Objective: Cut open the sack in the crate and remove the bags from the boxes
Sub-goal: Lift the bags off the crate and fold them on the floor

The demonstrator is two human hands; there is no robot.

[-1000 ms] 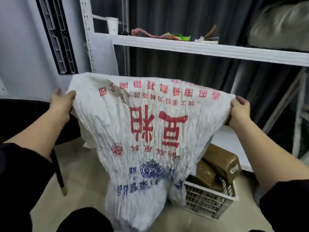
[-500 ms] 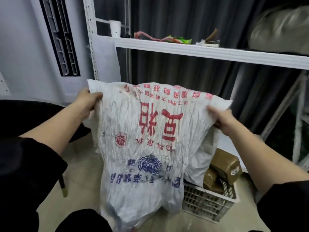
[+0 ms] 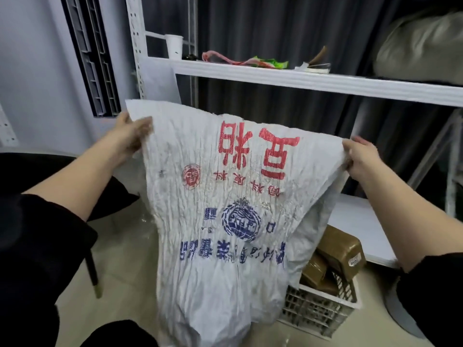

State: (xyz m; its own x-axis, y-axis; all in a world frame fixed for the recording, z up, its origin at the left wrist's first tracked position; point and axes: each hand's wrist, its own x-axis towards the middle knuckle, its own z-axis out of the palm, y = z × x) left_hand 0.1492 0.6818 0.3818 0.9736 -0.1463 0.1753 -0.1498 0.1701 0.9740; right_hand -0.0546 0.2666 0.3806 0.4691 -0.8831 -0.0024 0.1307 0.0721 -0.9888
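Observation:
A white woven sack (image 3: 225,201) with red and blue print hangs upside down in front of me, limp and wrinkled. My left hand (image 3: 130,132) grips its upper left edge and my right hand (image 3: 360,156) grips its upper right edge, so the sack is stretched between them. Its lower end droops toward the floor. Behind the sack's lower right stands a white plastic crate (image 3: 318,311) holding brown tape-wrapped boxes (image 3: 340,251); part of the crate is hidden by the sack.
A white metal shelf (image 3: 300,78) runs across above, carrying a paper cup (image 3: 174,46) and coloured scraps. Dark curtains hang behind. A black chair (image 3: 50,176) sits at the left with its leg on the pale floor. A low white board (image 3: 358,226) lies at the right.
The top edge of the sack has dropped lower, so the topmost row of red print is no longer seen. My hands have shifted their grip along the edges, and the view has swung left.

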